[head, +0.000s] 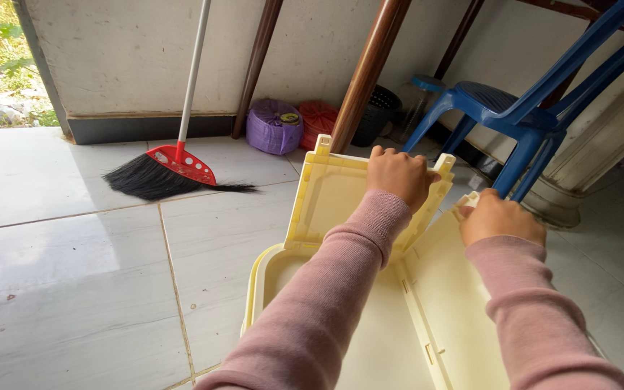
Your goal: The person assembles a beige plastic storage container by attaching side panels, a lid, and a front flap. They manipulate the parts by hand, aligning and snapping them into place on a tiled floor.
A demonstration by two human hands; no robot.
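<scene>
Cream flaps held upright, each hand's grip closed on one.

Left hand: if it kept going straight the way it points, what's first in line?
Probably the brown wooden pole just beyond the cream lid flap that the left hand grips; depth is unclear.

red-headed broom with black bristles leaning against pale wall; purple basket beside red basket at wall's foot; blue plastic chair on white tiled floor; brown wooden poles.

A small yellow label tops the purple basket.
</scene>
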